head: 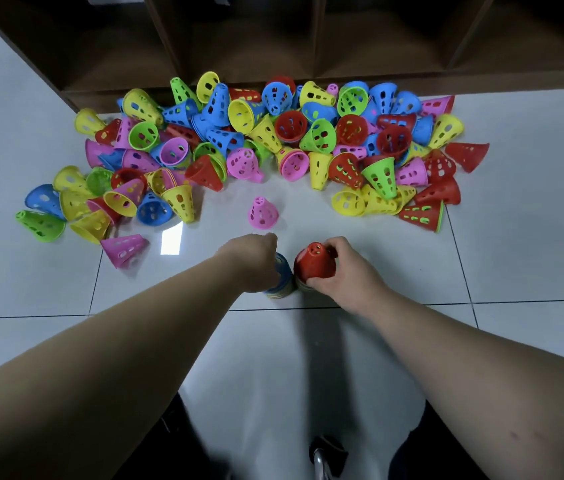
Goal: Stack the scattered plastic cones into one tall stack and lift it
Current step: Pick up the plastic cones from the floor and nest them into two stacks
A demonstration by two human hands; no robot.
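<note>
Two short stacks of cones stand side by side on the white floor in front of me. My left hand (256, 263) covers and grips the blue-topped stack (284, 277), its fingers curled over the top. My right hand (337, 271) holds the red-topped stack (314, 263) from the right side, thumb at its lower rim. A single pink cone (263, 213) stands upright just beyond both hands. Farther back lies a wide pile of scattered cones (273, 133) in red, yellow, blue, green and pink.
A dark wooden shelf unit (273, 39) with open compartments runs along the back, right behind the pile. A pink cone (124, 249) lies on its side at the left. My dark-clothed knees (176, 441) sit at the bottom edge.
</note>
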